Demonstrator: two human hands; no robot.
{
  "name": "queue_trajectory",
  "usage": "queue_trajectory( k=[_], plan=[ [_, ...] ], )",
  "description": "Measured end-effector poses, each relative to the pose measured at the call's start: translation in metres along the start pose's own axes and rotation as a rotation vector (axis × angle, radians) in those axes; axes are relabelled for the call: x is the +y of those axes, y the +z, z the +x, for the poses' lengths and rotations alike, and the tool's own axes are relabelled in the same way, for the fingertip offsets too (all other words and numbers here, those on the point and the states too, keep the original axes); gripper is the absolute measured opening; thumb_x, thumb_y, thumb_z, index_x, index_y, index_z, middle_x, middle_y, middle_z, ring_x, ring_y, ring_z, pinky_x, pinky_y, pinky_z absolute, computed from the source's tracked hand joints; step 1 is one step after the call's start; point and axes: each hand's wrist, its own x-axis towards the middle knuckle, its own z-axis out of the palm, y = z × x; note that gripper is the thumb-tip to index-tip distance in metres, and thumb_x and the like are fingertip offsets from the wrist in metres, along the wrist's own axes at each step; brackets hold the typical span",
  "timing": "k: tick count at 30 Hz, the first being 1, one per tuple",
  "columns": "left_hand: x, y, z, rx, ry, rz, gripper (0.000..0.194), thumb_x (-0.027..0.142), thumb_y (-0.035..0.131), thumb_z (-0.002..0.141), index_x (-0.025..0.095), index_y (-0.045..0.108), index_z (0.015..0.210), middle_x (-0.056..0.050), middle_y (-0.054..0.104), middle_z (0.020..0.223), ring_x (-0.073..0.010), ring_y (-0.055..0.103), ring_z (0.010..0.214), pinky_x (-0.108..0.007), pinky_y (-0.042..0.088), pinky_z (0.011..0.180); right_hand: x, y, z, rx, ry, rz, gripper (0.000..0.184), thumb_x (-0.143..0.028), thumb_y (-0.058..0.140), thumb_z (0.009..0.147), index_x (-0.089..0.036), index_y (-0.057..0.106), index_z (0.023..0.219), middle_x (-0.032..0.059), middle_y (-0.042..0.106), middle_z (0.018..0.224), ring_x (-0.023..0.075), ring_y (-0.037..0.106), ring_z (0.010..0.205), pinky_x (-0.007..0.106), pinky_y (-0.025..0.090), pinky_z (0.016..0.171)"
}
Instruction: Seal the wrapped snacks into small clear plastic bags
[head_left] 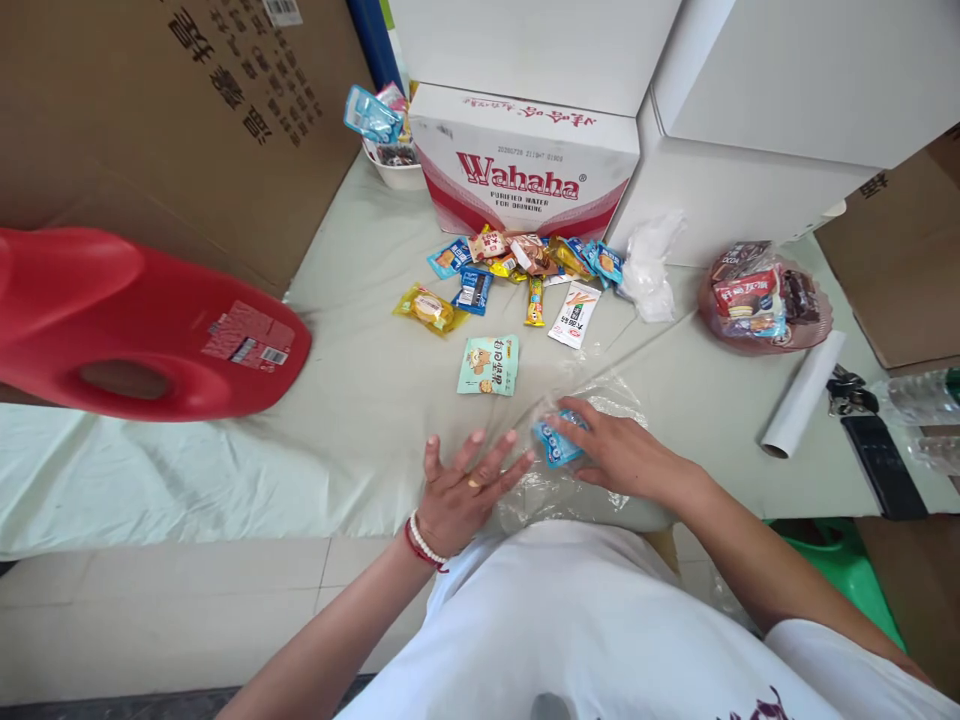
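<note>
My right hand (619, 452) has its fingers curled over a small blue snack packet (556, 445), which lies on or inside a clear plastic bag (529, 490); I cannot tell which. Beside it, my left hand (469, 490) is spread palm down, its fingertips close to the bag's left side. A pale green snack pouch (487, 365) lies flat just beyond both hands. Farther back is a heap of wrapped snacks (532, 255), with a yellow-wrapped cake (430, 308), a dark blue packet (472, 290), a narrow yellow packet (534, 302) and a white packet (574, 314) in front.
A white and red water carton (525, 165) stands behind the snacks. To the left lies a big red jug (150, 325). On the right are crumpled clear bags (651, 265), a pink snack bowl (750, 338), a white roll (802, 395), keys (853, 390), a black phone (885, 468) and bottles (926, 397).
</note>
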Motion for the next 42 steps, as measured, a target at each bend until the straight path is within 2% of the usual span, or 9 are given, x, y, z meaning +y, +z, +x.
queue_trajectory(
  k=[3, 7, 12, 22, 27, 32, 36, 40, 42],
  plan=[
    [-0.009, -0.008, 0.006, -0.094, 0.143, -0.064, 0.055, 0.011, 0.046, 0.097, 0.046, 0.059, 0.137, 0.001, 0.068, 0.139, -0.0257, 0.048, 0.144, -0.067, -0.011, 0.123, 0.008, 0.003, -0.031, 0.107, -0.062, 0.092, 0.049, -0.031, 0.058, 0.098, -0.027, 0.049, 0.146, 0.0139, 0.047, 0.152, 0.0265, 0.062, 0.119, 0.041, 0.055, 0.089],
    [-0.019, -0.018, 0.019, -0.067, -0.084, -0.052, 0.033, 0.027, 0.050, 0.098, 0.029, 0.068, 0.126, -0.009, 0.073, 0.127, -0.0335, 0.054, 0.136, -0.073, 0.004, 0.120, 0.016, 0.034, -0.067, 0.145, -0.104, 0.116, 0.042, -0.040, 0.066, 0.093, -0.026, 0.061, 0.133, 0.0141, 0.056, 0.144, 0.0303, 0.055, 0.124, 0.050, 0.050, 0.101],
    [-0.018, -0.015, 0.023, -0.031, -0.286, -0.018, 0.037, 0.041, 0.052, 0.097, 0.020, 0.074, 0.118, -0.015, 0.072, 0.109, -0.0355, 0.057, 0.116, -0.058, 0.037, 0.105, 0.013, 0.071, -0.078, 0.220, 0.019, 0.050, 0.030, -0.025, 0.053, 0.100, -0.031, 0.071, 0.123, 0.0107, 0.060, 0.143, 0.0294, 0.058, 0.112, 0.052, 0.051, 0.095],
    [-0.021, -0.007, 0.022, 0.013, -0.343, -0.075, 0.041, 0.017, 0.051, 0.083, 0.020, 0.076, 0.115, -0.016, 0.067, 0.111, -0.0362, 0.053, 0.111, -0.055, 0.045, 0.092, 0.032, -0.010, -0.010, 0.176, -0.087, 0.150, 0.033, -0.024, 0.040, 0.104, -0.024, 0.069, 0.120, 0.0108, 0.064, 0.132, 0.0208, 0.062, 0.109, 0.033, 0.048, 0.088],
    [-0.011, -0.015, 0.010, 0.065, -0.259, -0.249, 0.042, 0.028, 0.053, 0.081, 0.022, 0.071, 0.118, -0.013, 0.058, 0.131, -0.0362, 0.036, 0.144, -0.059, 0.036, 0.115, 0.040, -0.020, 0.030, 0.002, -0.006, 0.050, 0.030, -0.028, 0.042, 0.104, -0.022, 0.071, 0.110, 0.0075, 0.067, 0.103, 0.0183, 0.063, 0.087, 0.027, 0.042, 0.073],
    [0.021, -0.018, 0.011, 0.042, -0.165, -0.162, 0.065, 0.062, 0.063, 0.077, 0.027, 0.065, 0.132, -0.014, 0.045, 0.154, -0.0430, 0.011, 0.156, -0.071, 0.007, 0.123, 0.039, -0.013, 0.037, -0.011, -0.005, 0.067, 0.023, -0.024, 0.045, 0.103, -0.021, 0.067, 0.106, 0.0060, 0.067, 0.102, 0.0178, 0.062, 0.088, 0.025, 0.040, 0.073],
    [0.027, -0.014, 0.017, -0.013, 0.053, -0.228, 0.057, 0.044, 0.066, 0.081, 0.033, 0.063, 0.136, -0.011, 0.036, 0.164, -0.0408, 0.007, 0.158, -0.072, 0.004, 0.122, 0.039, -0.008, 0.037, 0.000, -0.002, 0.081, 0.020, -0.024, 0.046, 0.102, -0.020, 0.065, 0.104, 0.0062, 0.067, 0.101, 0.0178, 0.062, 0.087, 0.025, 0.039, 0.073],
    [0.018, -0.008, 0.027, 0.130, -0.001, -0.284, 0.018, 0.041, 0.069, 0.085, 0.028, 0.076, 0.094, -0.009, 0.057, 0.147, -0.0389, 0.020, 0.156, -0.071, 0.004, 0.122, 0.044, -0.004, 0.039, 0.025, -0.034, 0.122, 0.020, -0.022, 0.045, 0.101, -0.020, 0.065, 0.101, 0.0077, 0.066, 0.099, 0.0180, 0.061, 0.084, 0.026, 0.039, 0.072],
    [0.014, -0.005, 0.030, 0.177, -0.135, -0.305, 0.026, 0.036, 0.063, 0.091, 0.024, 0.068, 0.069, -0.005, 0.069, 0.129, -0.0340, 0.032, 0.151, -0.067, 0.009, 0.124, 0.048, -0.002, 0.040, 0.052, -0.062, 0.185, 0.020, -0.022, 0.046, 0.100, -0.019, 0.065, 0.100, 0.0077, 0.067, 0.097, 0.0182, 0.061, 0.084, 0.027, 0.040, 0.074]
  ],
)
